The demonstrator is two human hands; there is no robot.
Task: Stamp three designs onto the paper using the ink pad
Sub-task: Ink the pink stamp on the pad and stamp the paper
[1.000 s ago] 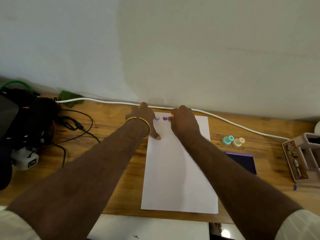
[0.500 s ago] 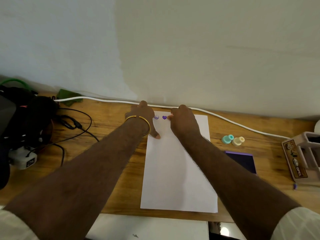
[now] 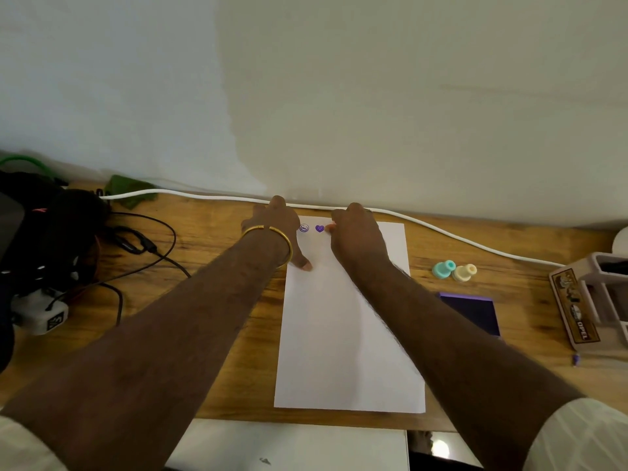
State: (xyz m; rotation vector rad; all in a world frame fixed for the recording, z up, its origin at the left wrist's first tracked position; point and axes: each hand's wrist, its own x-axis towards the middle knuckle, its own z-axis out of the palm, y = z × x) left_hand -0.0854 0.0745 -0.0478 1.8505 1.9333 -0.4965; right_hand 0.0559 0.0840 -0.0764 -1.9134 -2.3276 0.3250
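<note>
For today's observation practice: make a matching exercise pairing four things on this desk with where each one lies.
Things:
1. heart print
2. teal stamp
3. ink pad
4. white cable

Places:
A. along the wall at the desk's far edge
B. beside the cream stamp, right of the paper
C. near the paper's top edge
D. on the desk, partly behind the right forearm

Pairs: 1-C, 2-B, 3-D, 4-A

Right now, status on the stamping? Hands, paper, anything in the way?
Left hand flat on paper, holding it. Right hand pressing a pink stamp beside heart print and face print. Two prints visible. Nothing blocking.
</note>
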